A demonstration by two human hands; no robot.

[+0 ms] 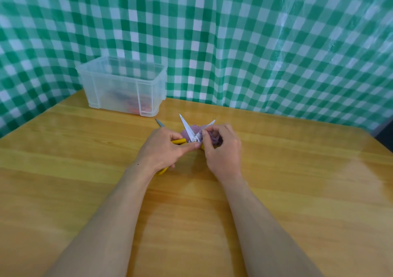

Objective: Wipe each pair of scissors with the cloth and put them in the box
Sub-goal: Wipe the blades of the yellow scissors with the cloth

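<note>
Cloth [214, 139] bunched in the right hand [223, 152] pinches one spread blade; the left hand [163, 149] grips the scissors [187, 127] by their handles. Strokes should run pivot to tip.

A wooden worktop [276, 191] carries a clear plastic box [119, 85] toward the upper left, with a grey blade [160, 123] lying just beside it.

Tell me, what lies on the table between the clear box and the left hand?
Head view: between the box and the left hand lies a grey blade tip, its rest hidden behind that hand.
</note>
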